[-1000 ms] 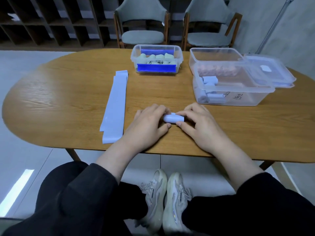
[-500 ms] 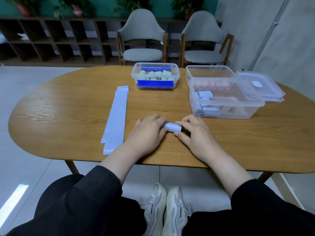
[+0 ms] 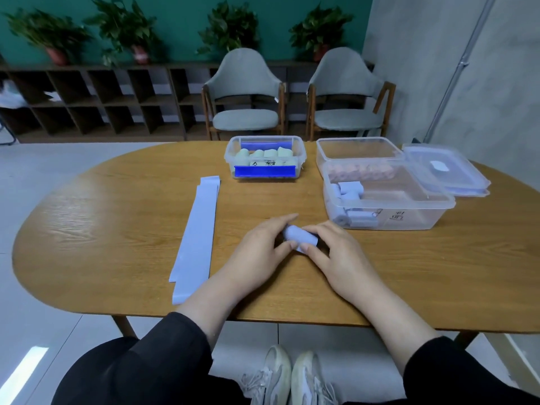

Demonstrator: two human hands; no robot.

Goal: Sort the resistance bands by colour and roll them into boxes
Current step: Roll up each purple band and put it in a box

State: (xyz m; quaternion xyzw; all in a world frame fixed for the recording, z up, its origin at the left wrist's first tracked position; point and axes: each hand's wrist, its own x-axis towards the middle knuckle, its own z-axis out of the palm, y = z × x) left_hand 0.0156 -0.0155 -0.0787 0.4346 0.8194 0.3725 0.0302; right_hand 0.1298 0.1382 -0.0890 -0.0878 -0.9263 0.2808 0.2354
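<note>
Rolled lilac band (image 3: 300, 235), a short smooth rubbery cylinder, sits pinched between both hands near the front middle of the wooden table (image 3: 117, 229), its long axis running left to right and dipping slightly toward the right. Left hand (image 3: 263, 249) curls thumb and fingers round its left end; right hand (image 3: 336, 252) grips the right end, thumb tip on the loose tail. Just left of the hands, flat lilac bands (image 3: 196, 235) lie stacked in a long matte strip pointing away from the person. Beyond the right hand, a large clear plastic box (image 3: 409, 211) holds more lilac rolls (image 3: 349, 192), with a second clear box (image 3: 355, 149) behind and lids (image 3: 444, 171) beside. Farther back centre, a small clear tub (image 3: 264, 157) carries pale green rolls (image 3: 264, 153). Two grey chairs (image 3: 244, 97) stand behind.
</note>
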